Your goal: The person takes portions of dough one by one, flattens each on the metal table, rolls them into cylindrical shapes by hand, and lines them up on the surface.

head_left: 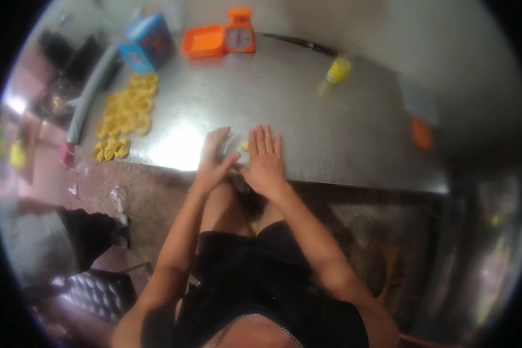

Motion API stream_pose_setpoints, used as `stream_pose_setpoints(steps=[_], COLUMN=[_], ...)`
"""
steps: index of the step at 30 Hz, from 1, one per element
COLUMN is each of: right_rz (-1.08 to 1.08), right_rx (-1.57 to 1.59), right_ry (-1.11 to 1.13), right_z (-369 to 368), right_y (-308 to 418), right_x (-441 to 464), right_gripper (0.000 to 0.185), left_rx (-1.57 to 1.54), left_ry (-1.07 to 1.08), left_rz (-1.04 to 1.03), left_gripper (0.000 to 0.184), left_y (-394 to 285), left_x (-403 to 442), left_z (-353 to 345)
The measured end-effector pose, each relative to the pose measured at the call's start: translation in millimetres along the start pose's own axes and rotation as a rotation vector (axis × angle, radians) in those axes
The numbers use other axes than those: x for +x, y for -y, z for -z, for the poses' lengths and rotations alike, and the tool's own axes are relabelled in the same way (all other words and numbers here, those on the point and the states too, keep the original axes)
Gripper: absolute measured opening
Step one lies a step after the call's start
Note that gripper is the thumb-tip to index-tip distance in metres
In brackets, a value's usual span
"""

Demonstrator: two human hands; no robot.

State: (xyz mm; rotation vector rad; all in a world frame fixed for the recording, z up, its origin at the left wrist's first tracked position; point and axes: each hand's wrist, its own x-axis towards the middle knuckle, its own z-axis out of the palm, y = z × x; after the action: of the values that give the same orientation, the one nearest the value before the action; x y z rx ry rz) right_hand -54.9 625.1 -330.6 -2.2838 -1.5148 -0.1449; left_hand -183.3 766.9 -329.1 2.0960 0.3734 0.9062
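Head view, looking down past the wearer's lap at a metal worktop (359, 136). A small yellow piece (245, 146) lies by its near edge, between the two hands and partly hidden by the right hand (265, 159). That grip is palm down, its fingers straight and slightly spread; whether the palm touches the piece cannot be told. The left hand (213, 158) is open just beside it, thumb apart from fingers and pointing towards the right hand, with nothing visible in its grip.

The piece looks like dough: probably light, soft, easily dented and perhaps a little sticky. A flat palm from above or a gentle pinch at its sides should suit it; a hard squeeze would likely misshape it.

The near edge runs just below the hands, leaving little margin on the wearer's side. Towards the left edge, a cluster of similar yellow pieces (126, 110) limits movement. By the far edge are a blue box (147, 45), an orange tray (204, 42) and an orange scale (239, 36). Sideways room seems greater to the right, short of a yellow-topped bottle (337, 72) towards the far edge.
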Motion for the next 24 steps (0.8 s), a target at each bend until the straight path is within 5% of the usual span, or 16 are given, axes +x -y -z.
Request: stream_pose_setpoints(steps=[8, 13, 15, 18, 21, 24], right_rz=[-0.174, -0.085, 0.024, -0.011, -0.128, 0.068], right_rx=[0.011, -0.073, 0.159, 0.256, 0.245, 0.143], right_ry=[0.097, 0.045, 0.177, 0.010, 0.057, 0.157], right_z=[-6, -3, 38, 74, 98, 74], right_y=[-42, -16, -14, -46, -56, -44], right_x=[152, 75, 34, 20, 32, 51], right_gripper=[0.110, 0.107, 0.105, 0.098, 0.075, 0.034], left_rx=[-0.181, -0.301, -0.165, -0.086, -0.014, -0.043], left_ry=[-0.086, -0.063, -0.047, -0.040, -0.077, -0.122], left_rz=[0.110, 0.151, 0.153, 0.077, -0.018, -0.017], left_gripper=[0.057, 0.053, 0.047, 0.036, 0.029, 0.026], left_y=[15, 10, 14, 9, 3, 12], left_x=[3, 3, 3, 8, 16, 23], left_z=[-5, -2, 3, 3, -1, -6])
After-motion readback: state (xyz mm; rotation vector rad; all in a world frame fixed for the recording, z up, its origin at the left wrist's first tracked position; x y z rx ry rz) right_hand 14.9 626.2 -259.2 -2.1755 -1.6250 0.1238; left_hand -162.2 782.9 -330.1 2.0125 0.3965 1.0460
